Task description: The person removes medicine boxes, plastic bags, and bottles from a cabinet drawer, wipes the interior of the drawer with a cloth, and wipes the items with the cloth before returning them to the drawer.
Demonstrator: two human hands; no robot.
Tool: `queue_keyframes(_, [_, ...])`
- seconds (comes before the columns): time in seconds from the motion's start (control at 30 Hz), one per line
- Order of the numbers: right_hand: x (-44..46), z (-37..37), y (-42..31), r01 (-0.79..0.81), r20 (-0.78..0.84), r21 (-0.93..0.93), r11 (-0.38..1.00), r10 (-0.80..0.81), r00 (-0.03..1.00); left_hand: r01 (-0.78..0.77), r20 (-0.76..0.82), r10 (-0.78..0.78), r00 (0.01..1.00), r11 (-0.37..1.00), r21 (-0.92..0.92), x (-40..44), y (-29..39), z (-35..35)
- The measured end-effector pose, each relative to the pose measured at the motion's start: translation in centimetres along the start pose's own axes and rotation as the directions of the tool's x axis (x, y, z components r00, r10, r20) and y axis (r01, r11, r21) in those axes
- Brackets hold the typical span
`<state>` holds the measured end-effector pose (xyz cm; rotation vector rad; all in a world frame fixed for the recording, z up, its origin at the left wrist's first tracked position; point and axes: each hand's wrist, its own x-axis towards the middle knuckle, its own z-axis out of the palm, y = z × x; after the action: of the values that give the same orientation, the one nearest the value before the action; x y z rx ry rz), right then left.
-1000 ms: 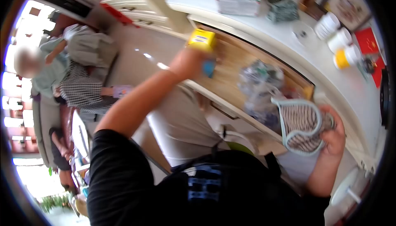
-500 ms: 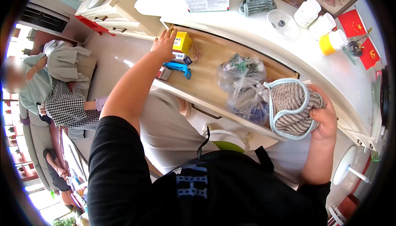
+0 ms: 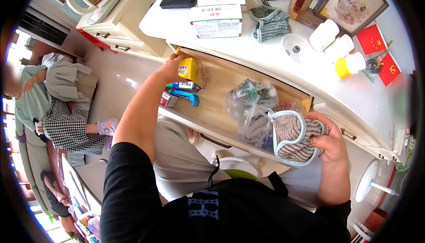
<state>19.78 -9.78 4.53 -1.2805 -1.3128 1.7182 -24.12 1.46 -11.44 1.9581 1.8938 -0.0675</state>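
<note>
Assessing softness and hold

We find the grey-brown striped knitted piece with pale-blue trim (image 3: 290,139) above the right end of the pale wooden drawer (image 3: 211,110), clasped at its gathered end by the fingers of the right hand (image 3: 331,141). We judge it light, pliable, not slippery, best gripped there. The left hand (image 3: 170,68) is beside the yellow cardboard box (image 3: 188,69); its fingers' grasp we cannot tell.
</note>
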Motion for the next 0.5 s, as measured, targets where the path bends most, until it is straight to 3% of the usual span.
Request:
queue_keyframes(0.03, [0.1, -0.1, 0.3, 0.004, 0.003, -0.032, 0.999, -0.004, 1.000, 0.005, -0.031, -0.007, 0.999, 0.999, -0.043, -0.2, 0.5, 0.3])
queue_keyframes(0.1, [0.2, 0.2, 0.1, -0.096, 0.137, 0.336, 0.937, 0.052, 0.989, 0.117, 0.024, -0.116, 0.993, 0.991, -0.061, -0.5, 2.2, -0.1])
queue_keyframes(0.3, [0.0, 0.0, 0.4, -0.068, 0.147, 0.326, 0.943, 0.021, 0.989, 0.104, -0.069, -0.098, 0.993, 0.991, 0.084, -1.7, 4.1, -1.2])
queue_keyframes(0.37, [0.0, 0.1, 0.2, -0.086, 0.103, 0.367, 0.926, 0.051, 0.993, 0.133, -0.183, -0.162, 0.970, 0.978, -0.162, -2.8, 4.3, -2.8])
queue_keyframes(0.4, [0.0, 0.1, 0.3, -0.078, 0.090, 0.358, 0.930, 0.049, 0.995, 0.121, -0.169, -0.178, 0.969, 0.945, -0.303, -3.9, 5.0, -3.9])
queue_keyframes(0.43, [0.0, 0.2, 0.4, -0.075, 0.089, 0.365, 0.928, 0.045, 0.995, 0.120, -0.170, -0.176, 0.970, 0.948, -0.296, -4.8, 5.3, -4.5])
queue_keyframes(0.5, [0.2, 0.6, 0.9, -0.013, -0.003, 0.450, 0.893, 0.016, 1.000, 0.006, -0.075, -0.084, 0.994, 0.710, -0.704, -6.9, 5.5, -5.2])
